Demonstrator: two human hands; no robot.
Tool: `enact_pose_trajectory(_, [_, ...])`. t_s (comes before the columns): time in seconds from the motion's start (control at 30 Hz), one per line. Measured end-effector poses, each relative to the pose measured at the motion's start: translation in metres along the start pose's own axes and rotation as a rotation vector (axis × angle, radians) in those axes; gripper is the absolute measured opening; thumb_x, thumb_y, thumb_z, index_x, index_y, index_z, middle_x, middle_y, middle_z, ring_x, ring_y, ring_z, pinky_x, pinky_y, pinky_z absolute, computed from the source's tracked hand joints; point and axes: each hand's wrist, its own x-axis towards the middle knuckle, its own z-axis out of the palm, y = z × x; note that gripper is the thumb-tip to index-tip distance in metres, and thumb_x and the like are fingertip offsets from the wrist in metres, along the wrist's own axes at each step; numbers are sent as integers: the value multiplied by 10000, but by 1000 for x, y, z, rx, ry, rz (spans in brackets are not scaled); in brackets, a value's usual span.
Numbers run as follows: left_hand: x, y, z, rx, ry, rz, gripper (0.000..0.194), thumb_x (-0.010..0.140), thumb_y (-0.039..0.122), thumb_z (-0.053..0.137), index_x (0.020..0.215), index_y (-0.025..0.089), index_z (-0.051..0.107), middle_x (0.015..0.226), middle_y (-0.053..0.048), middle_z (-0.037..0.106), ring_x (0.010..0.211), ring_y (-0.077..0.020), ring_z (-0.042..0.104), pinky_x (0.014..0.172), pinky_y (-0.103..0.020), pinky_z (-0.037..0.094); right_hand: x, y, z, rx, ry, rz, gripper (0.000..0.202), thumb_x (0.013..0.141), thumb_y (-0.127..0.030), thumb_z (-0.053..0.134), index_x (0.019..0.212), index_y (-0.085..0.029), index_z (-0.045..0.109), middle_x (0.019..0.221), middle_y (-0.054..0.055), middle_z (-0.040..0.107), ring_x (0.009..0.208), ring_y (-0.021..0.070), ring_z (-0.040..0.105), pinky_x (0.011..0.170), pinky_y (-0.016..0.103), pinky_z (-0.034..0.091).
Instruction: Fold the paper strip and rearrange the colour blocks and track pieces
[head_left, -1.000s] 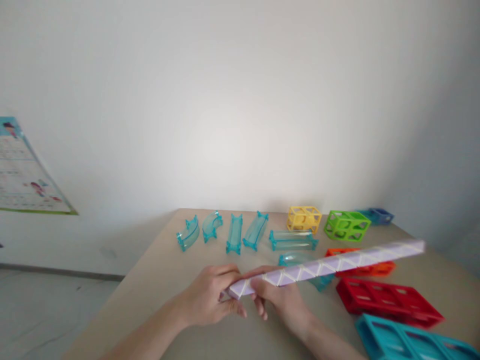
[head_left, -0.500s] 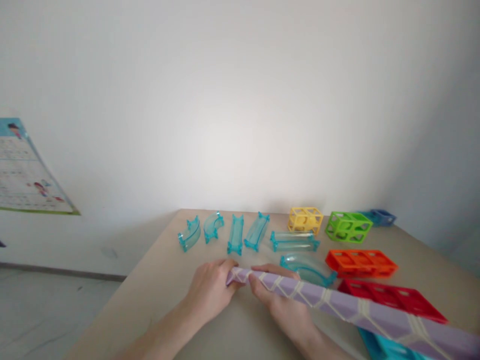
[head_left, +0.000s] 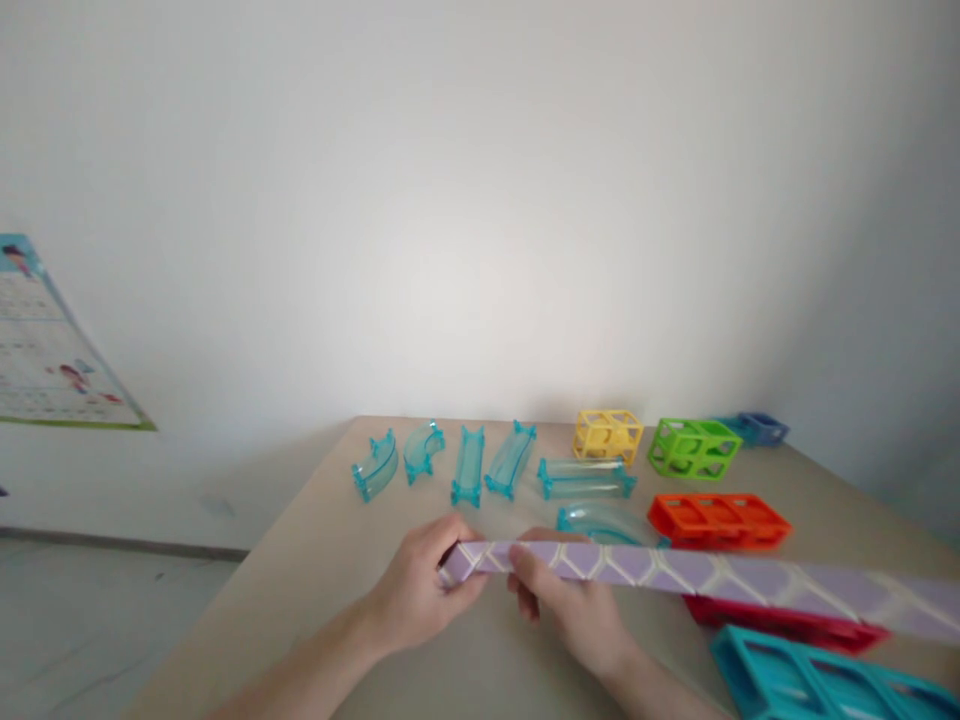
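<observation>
A long, narrow purple strip (head_left: 667, 568) with a pale lattice pattern runs from my hands out past the right edge of the view. My left hand (head_left: 431, 575) is closed around its near left end, where the strip bends at an angle. Just to the right, my right hand (head_left: 562, 595) pinches it, thumb on the front face and fingers behind. Behind the strip, a clear blue curved track piece (head_left: 600, 520) is partly covered. A red block frame (head_left: 787, 622) shows below the strip, and a turquoise block frame (head_left: 817, 680) lies nearer.
Clear blue track pieces, including a straight one (head_left: 469, 465), lie along the back of the table (head_left: 300, 560). Yellow (head_left: 607, 436), green (head_left: 694, 448) and orange (head_left: 720, 520) frames stand at the right, a dark blue one (head_left: 763, 428) behind. A poster (head_left: 60, 350) hangs left.
The strip's right part has swung upward, from slanting down to nearly level. It uncovers more of the turquoise frame and hides more of the red one. Its left end is now more bent.
</observation>
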Motion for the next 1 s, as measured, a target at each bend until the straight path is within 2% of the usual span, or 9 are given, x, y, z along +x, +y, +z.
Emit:
enact_pose_trajectory(0.17, [-2,2,-2,-79,131,254,205,778,212,676,955,179,578,743,-12,614,622,-109,541,579,-204,414,4,10,5,351,-43,119,453,786,-541,578,553,-152,575,429,-18,517,310,83,449,316,189,319])
enact_pose_trajectory(0.23, [-2,2,-4,-95,149,296,247,772,213,687,991,181,577,759,-20,633,633,-114,554,584,-206,422,5,12,7,420,-47,125,437,776,-523,588,550,-149,571,441,-20,520,307,73,443,299,176,301])
enact_pose_trajectory(0.37, [-1,2,-10,-165,-44,134,260,835,303,605,1054,164,599,746,-28,632,607,-118,531,555,-219,404,7,12,1,371,15,79,426,772,-509,607,552,-148,562,450,-22,524,296,61,421,286,170,283])
enact_pose_trajectory(0.5, [1,2,-13,-201,-168,-5,262,894,362,509,950,153,657,706,-29,600,620,-127,486,572,-240,378,10,14,-10,310,63,22,420,781,-501,631,571,-142,568,478,-13,538,325,72,447,297,183,311])
enact_pose_trajectory(0.6, [1,1,-12,-222,-210,-23,280,885,387,519,911,153,672,695,-22,585,622,-128,476,579,-240,372,10,14,-9,336,0,24,370,771,-490,656,687,-131,627,531,1,582,375,98,506,338,201,377])
enact_pose_trajectory(0.7, [0,-1,-11,-219,-270,-10,288,867,404,541,883,157,688,651,-3,546,582,-117,455,547,-232,356,7,10,-3,288,-112,68,390,762,-511,648,672,-131,636,500,4,586,365,105,509,357,210,387])
enact_pose_trajectory(0.77, [0,-1,-11,-182,-274,-4,297,856,423,559,841,159,693,631,4,529,570,-115,455,537,-230,347,6,6,1,214,-135,83,409,768,-522,622,618,-142,622,449,-6,565,347,97,488,366,203,374])
enact_pose_trajectory(0.87, [1,2,-10,-88,-226,0,290,881,416,532,843,171,682,662,-3,570,603,-124,503,571,-236,363,4,1,1,119,-67,82,406,774,-531,584,594,-168,608,409,-28,536,337,92,462,374,201,361])
enact_pose_trajectory(1.0, [5,5,-9,233,-147,32,169,880,293,526,865,196,662,769,-30,625,696,-157,582,634,-257,384,3,0,0,-65,50,51,363,797,-493,581,582,-201,592,411,-30,512,369,106,457,405,225,371])
